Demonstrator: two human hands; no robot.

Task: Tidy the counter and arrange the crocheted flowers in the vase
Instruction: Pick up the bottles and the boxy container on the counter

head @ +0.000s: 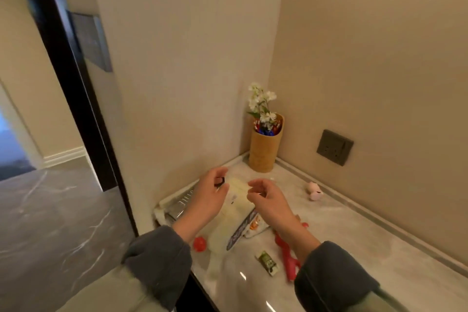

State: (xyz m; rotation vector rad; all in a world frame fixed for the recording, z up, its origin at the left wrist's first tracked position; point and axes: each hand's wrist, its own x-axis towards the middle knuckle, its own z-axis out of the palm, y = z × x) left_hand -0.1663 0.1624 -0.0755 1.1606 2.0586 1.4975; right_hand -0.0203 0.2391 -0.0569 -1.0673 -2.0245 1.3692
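My left hand (209,196) hovers over the counter and pinches a small black ring (219,182) between thumb and fingers. My right hand (268,197) is level with it a little to the right, fingers loosely curled, with nothing visible in them. Under both hands lies a cream pouch (236,210). A tan cylindrical vase (263,152) stands in the back corner with white flowers (262,106) and red and blue bits (268,128) at its mouth. A small red flower-like piece (200,244) lies by my left wrist. A long red-pink piece (286,253) lies under my right forearm.
The marble counter (354,248) also holds a silver packet (177,206), a blue-white wrapper (241,233), an orange snack pack (255,225), a green packet (268,262) and a pink-white toy (315,191). A wall socket (334,147) sits at the right. The counter's left edge drops to the floor.
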